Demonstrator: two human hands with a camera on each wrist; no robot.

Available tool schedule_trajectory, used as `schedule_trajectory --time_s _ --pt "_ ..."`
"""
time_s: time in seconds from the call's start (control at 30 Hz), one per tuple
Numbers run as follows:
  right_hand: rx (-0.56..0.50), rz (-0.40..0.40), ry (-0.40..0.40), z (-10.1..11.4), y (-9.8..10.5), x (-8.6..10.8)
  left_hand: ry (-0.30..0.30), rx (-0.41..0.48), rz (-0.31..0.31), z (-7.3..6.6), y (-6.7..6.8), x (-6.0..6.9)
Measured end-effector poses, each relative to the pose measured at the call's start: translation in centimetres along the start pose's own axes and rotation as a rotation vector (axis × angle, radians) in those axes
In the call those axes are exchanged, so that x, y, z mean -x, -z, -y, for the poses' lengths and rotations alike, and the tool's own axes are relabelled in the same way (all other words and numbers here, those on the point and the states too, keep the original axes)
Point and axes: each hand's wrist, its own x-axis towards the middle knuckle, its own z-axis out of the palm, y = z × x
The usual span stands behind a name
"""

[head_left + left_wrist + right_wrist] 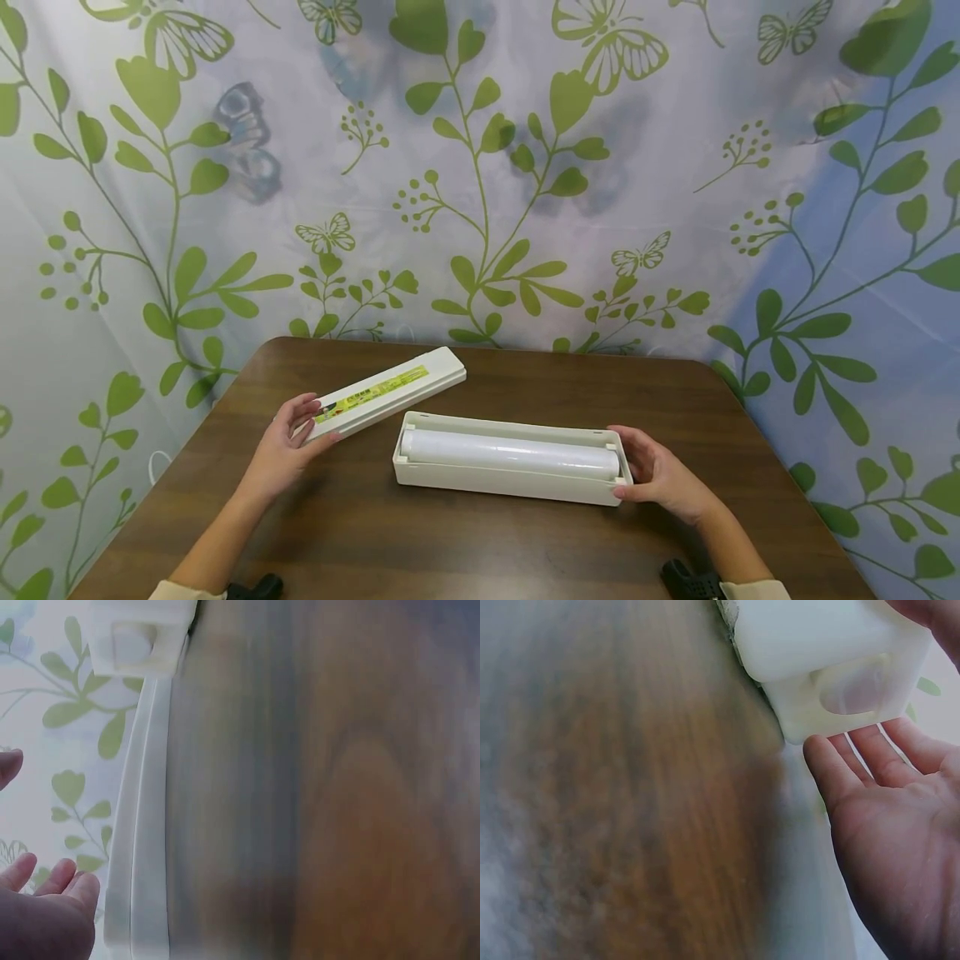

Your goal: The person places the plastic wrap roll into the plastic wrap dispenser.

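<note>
In the head view, a long white lid (442, 372) with a yellow-green label lies slantwise at the left. My left hand (277, 458) grips its near-left end, fingers over the top and thumb at the front edge. The left wrist view has this hand (49, 922) beside the lid's side (150, 825). An uncovered white box (502, 483) holds a white wrapped roll (510, 452). At its right end my right hand (671, 483) holds it, thumb on the near corner, fingers at the far one. The right wrist view shows that hand (900, 840) around the box end (817, 637).
The brown wooden table (450, 550) carries the lid and box. Behind it hangs a pale curtain (675, 150) with green leaves and butterflies. Dark straps cross both wrists at the bottom of the head view. A thin white loop (152, 468) shows off the table's left edge.
</note>
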Motion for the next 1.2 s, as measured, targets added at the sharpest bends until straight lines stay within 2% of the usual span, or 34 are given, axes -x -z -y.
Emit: schedule_trajectory --time_s 0.27,0.37,0.5,0.7,0.83,0.97,1.2 --pt "0.0 0.009 0.006 0.0 0.0 -0.1 -0.004 -0.119 -0.084 0.9 1.5 -0.3" --pt "-0.002 0.01 0.005 0.0 0.0 -0.1 0.0 -0.143 -0.09 1.0 2.2 -0.5" --pt "-0.004 0.012 0.011 0.0 0.0 -0.1 0.016 -0.18 -0.062 1.1 3.2 -0.9" --pt "-0.001 0.031 0.064 -0.1 0.0 -0.1 0.06 -0.206 -0.012 1.3 4.7 -1.6" --pt "0.006 0.028 0.067 -0.2 0.0 -0.1 0.065 -0.236 -0.003 1.6 5.5 -2.0" --pt "0.006 0.012 0.033 -0.3 0.0 0.0 0.068 -0.273 0.008 2.0 6.0 -2.3" --pt "0.006 0.015 0.035 -0.4 0.1 0.1 0.083 -0.371 0.069 2.8 6.3 -2.5"
